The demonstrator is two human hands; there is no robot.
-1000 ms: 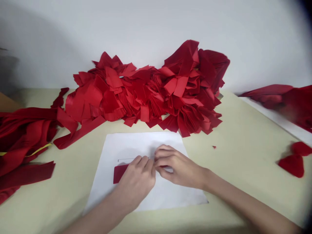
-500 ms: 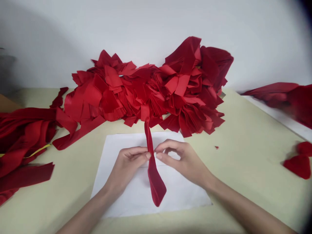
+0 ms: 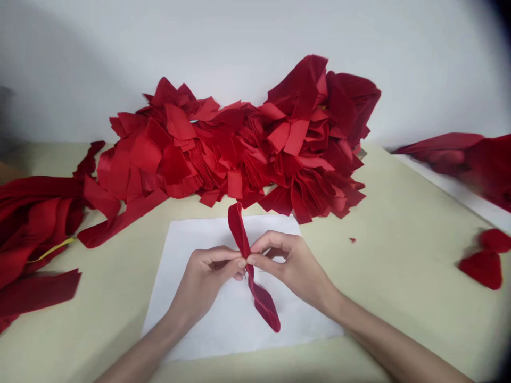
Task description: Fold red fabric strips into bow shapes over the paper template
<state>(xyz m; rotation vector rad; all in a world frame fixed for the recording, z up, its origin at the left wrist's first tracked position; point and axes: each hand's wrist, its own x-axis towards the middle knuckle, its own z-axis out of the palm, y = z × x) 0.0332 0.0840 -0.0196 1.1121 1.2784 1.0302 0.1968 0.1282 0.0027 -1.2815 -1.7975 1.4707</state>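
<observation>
A looped strip of red velvet ribbon (image 3: 265, 306) is held over a white sheet of paper (image 3: 191, 324). My left hand (image 3: 213, 274) pinches the ribbon's middle from the left, thumb and fingertips pressed together. From the other side my right hand (image 3: 283, 260) pinches the same spot, and the two thumbs nearly meet. One loop rises away from me above the fingers; the other hangs down toward me. Around the pinch the ribbon is gathered narrow. A thin dark line shows just under the left fingertips; what it is I cannot tell.
A large heap of red velvet pieces (image 3: 223, 143) lies along the wall. More red strips (image 3: 40, 213) with a yellow band (image 3: 51, 249) lie at the left. To the right are a small red bow (image 3: 483, 266), a red scrap (image 3: 352, 240) and red fabric (image 3: 459, 154) on a white board.
My right fingers have closed onto the ribbon's middle, where they were just beside it. The ribbon has tilted, its upper loop opening to the left and the middle drawn in.
</observation>
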